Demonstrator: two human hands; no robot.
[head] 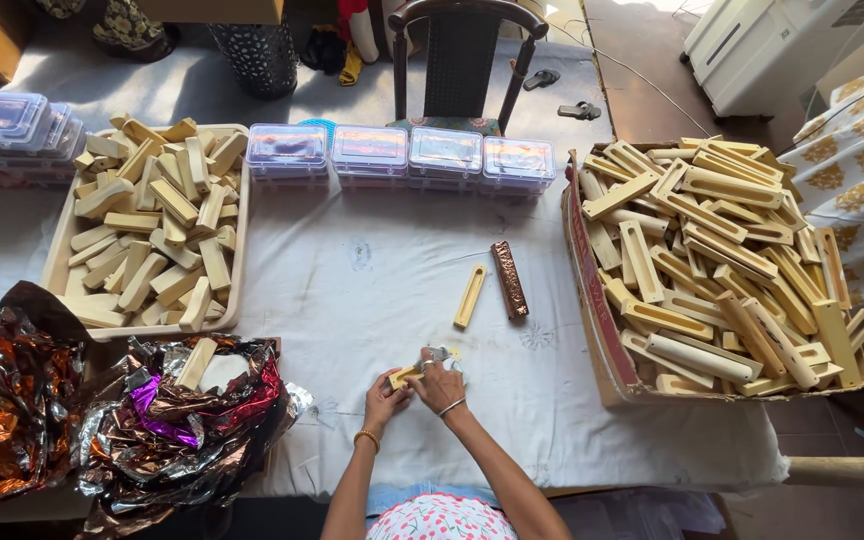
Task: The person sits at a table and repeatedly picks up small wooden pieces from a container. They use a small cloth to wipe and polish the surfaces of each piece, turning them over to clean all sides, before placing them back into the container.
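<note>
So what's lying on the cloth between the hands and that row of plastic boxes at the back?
In the head view, two things: a pale slotted wooden holder and, right of it, a foil-wrapped bar, between the hands and the plastic boxes.

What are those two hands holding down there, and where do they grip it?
Both hold one small cream wooden piece: the left hand at its near end, the right hand at the far end, where silvery foil shows.

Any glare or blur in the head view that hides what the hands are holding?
Head view: even daylight and sharp overall; glare only on the crumpled foil and the clear box lids. Left hand and right hand are small, so the held piece lacks detail.
</note>
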